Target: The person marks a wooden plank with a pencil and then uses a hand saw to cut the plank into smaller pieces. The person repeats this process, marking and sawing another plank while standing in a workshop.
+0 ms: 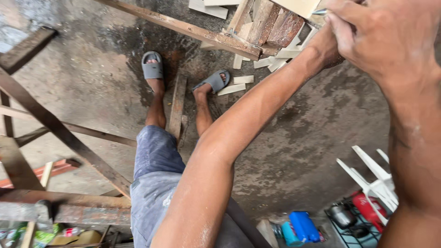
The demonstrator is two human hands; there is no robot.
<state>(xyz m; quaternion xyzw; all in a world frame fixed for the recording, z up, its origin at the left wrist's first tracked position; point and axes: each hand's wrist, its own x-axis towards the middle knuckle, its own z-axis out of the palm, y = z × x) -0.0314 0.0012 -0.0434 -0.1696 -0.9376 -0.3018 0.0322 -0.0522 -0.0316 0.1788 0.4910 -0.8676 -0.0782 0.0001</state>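
The right hand (390,39) is closed, its fingers (342,27) curled around a thin metal tool (320,11) whose tip shows just left of the knuckles. The left hand (324,48) lies directly below and behind; whether its fingers are spread or gripping cannot be told.

Touching the tool tip is a pale flat board (301,6), at the top edge of view. It appears stiff, light and thin, likely to chip at the corners; hold it by its long edges.

Just beyond the fingers, rough wood blocks (275,27) rest on a worn plank (183,28). Pale offcuts (242,79) lie on the concrete floor (82,92) below, near grey sandals (152,69).
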